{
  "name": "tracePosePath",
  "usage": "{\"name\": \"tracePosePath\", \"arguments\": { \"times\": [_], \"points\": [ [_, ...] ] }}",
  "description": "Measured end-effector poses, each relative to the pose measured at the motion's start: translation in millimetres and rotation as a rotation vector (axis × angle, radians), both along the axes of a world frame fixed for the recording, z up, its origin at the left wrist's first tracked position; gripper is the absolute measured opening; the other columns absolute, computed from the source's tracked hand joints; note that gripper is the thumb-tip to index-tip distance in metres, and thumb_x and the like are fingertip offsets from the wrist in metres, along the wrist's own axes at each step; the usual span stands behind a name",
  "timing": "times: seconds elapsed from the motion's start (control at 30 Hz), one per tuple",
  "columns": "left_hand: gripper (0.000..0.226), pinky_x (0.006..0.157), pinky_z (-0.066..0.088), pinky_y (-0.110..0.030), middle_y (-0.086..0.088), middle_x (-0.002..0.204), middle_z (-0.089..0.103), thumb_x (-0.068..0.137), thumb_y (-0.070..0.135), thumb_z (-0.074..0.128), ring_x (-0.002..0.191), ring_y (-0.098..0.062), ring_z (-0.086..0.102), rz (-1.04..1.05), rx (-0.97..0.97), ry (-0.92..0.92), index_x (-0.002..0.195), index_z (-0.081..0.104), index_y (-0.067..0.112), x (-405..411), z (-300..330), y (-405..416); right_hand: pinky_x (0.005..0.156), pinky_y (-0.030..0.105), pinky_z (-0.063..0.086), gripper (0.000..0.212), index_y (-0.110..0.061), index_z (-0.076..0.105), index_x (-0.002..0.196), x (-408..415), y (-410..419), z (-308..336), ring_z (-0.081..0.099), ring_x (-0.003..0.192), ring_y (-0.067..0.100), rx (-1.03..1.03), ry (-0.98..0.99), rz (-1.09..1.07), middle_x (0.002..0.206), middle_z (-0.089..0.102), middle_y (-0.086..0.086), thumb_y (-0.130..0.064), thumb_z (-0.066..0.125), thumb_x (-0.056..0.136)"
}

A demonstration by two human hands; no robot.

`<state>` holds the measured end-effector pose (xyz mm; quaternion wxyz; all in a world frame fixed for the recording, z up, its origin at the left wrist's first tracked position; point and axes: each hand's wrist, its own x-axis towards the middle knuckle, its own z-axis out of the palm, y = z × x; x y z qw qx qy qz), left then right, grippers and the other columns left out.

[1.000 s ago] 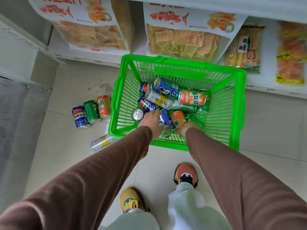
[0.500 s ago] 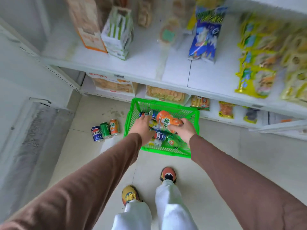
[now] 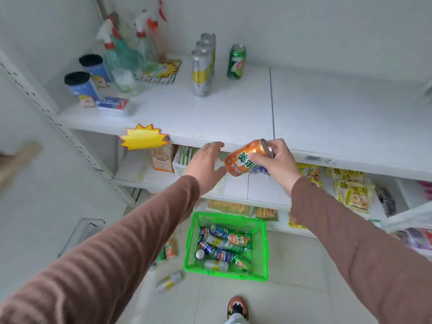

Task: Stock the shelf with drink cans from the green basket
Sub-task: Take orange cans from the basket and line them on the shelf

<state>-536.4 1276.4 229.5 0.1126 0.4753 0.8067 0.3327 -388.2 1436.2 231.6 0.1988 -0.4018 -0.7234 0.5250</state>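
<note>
My right hand (image 3: 277, 163) grips an orange drink can (image 3: 245, 157), tilted on its side, just in front of the white shelf's front edge (image 3: 233, 141). To the can's left my left hand (image 3: 205, 163) is open, fingers spread and holding nothing. On the shelf at the back stand a green can (image 3: 236, 61) and a row of three tall silver-and-yellow cans (image 3: 202, 71). The green basket (image 3: 194, 235) sits on the floor below and holds several blue, orange, green and silver cans.
Spray bottles (image 3: 121, 57), two blue tubs (image 3: 85, 88) and a small box occupy the shelf's left part. A yellow starburst tag (image 3: 143, 136) hangs on its edge. Lower shelves hold snack packets. Loose cans (image 3: 169, 280) lie on the floor left of the basket.
Both hands have risen from the basket to shelf height, my right hand carrying the orange can. The view has tilted up from the floor to the upper shelf.
</note>
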Motion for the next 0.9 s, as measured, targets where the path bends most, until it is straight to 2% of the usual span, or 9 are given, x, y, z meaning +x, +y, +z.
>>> {"name": "tracePosePath", "arguments": {
  "times": [0.17,0.3,0.5,0.63,0.77,0.9],
  "points": [
    [0.058,0.100,0.042,-0.034,-0.008,0.129,0.053,0.084,0.019,0.068,0.116,-0.021,0.053,0.023,0.031,-0.005,0.136,0.045,0.012,-19.9,33.3,31.9,0.085,0.033,0.055,0.046,-0.032,0.058,0.099,-27.8,36.4,42.8,0.070,0.098,0.018,0.056,0.035,0.006,0.101,0.070,-0.005,-0.046,0.084,0.063],
    [0.059,0.097,0.042,-0.031,-0.006,0.129,0.053,0.084,0.024,0.068,0.116,-0.020,0.052,0.049,-0.018,-0.007,0.136,0.044,0.015,-38.8,38.5,72.0,0.094,0.040,0.055,0.054,-0.025,0.060,0.112,-59.0,81.9,53.0,0.067,0.101,0.018,0.124,-0.008,-0.006,0.109,0.069,-0.004,-0.043,0.086,0.068],
    [0.060,0.099,0.043,-0.032,-0.006,0.131,0.053,0.083,0.028,0.069,0.116,-0.022,0.052,0.102,-0.090,-0.052,0.136,0.043,0.016,-68.6,35.1,141.1,0.084,0.033,0.051,0.056,-0.025,0.060,0.114,-104.7,151.7,46.9,0.063,0.103,0.019,0.232,-0.104,0.007,0.111,0.067,-0.005,-0.049,0.084,0.069],
    [0.061,0.100,0.043,-0.034,-0.007,0.131,0.052,0.083,0.027,0.069,0.116,-0.024,0.052,0.116,-0.100,-0.060,0.137,0.042,0.015,-84.9,30.8,178.1,0.097,0.041,0.050,0.059,-0.024,0.059,0.118,-133.5,185.3,39.0,0.056,0.114,0.023,0.325,-0.139,0.007,0.114,0.064,0.000,-0.048,0.083,0.069],
    [0.062,0.100,0.043,-0.034,-0.006,0.131,0.051,0.083,0.027,0.069,0.117,-0.023,0.051,0.119,-0.111,-0.078,0.137,0.042,0.016,-97.6,26.1,204.2,0.098,0.042,0.047,0.060,-0.026,0.055,0.122,-154.9,199.7,30.4,0.048,0.120,0.024,0.386,-0.123,-0.025,0.117,0.060,-0.003,-0.045,0.081,0.072],
    [0.063,0.101,0.042,-0.035,-0.006,0.131,0.051,0.083,0.027,0.068,0.118,-0.023,0.051,0.114,-0.114,-0.068,0.138,0.041,0.016,-110.5,19.7,222.0,0.098,0.042,0.048,0.071,-0.026,0.048,0.130,-162.0,200.8,13.0,0.050,0.119,0.025,0.342,-0.035,-0.107,0.118,0.056,-0.006,-0.036,0.085,0.070]
  ]
}}
